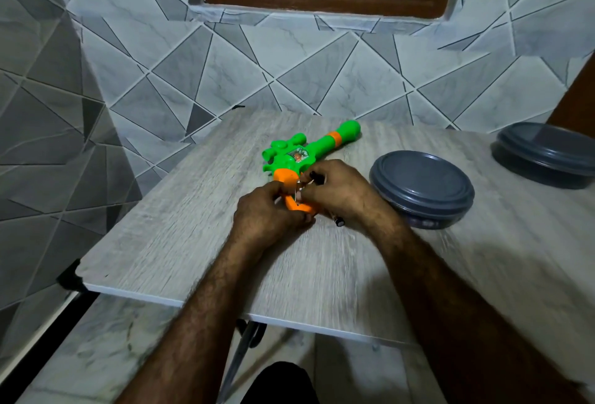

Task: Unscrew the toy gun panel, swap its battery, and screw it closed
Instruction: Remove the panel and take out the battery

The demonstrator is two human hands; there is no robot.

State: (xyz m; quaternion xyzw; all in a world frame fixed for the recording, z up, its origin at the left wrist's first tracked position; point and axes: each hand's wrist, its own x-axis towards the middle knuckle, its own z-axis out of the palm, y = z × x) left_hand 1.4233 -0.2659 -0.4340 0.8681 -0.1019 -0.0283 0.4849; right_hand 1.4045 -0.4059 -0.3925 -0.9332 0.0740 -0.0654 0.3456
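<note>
Spreading across most of the view, the desk [161, 242] carries two grey lidded containers on the right, the nearer one [421, 187] just beside the person's right forearm and the farther one [547, 152] cut off by the frame edge. The toy gun [289, 152] lies flat near the middle of the desk, its green barrel pointing away and its orange grip toward the person. The left hand [269, 210] is curled round that grip, pinning it down. The right hand [338, 189] pinches what seems to be a slim, dark-handled screwdriver [314, 176], its metal tip at the grip.

The tip could slip out of the screw and chew its head if the shaft tilts or the gun shifts under the left hand; a freed screw could roll off the desk.

Fingers cover the panel, so neither the screw nor any battery can be made out. A small dark object [338, 221] by the right wrist is too blurred to name.
</note>
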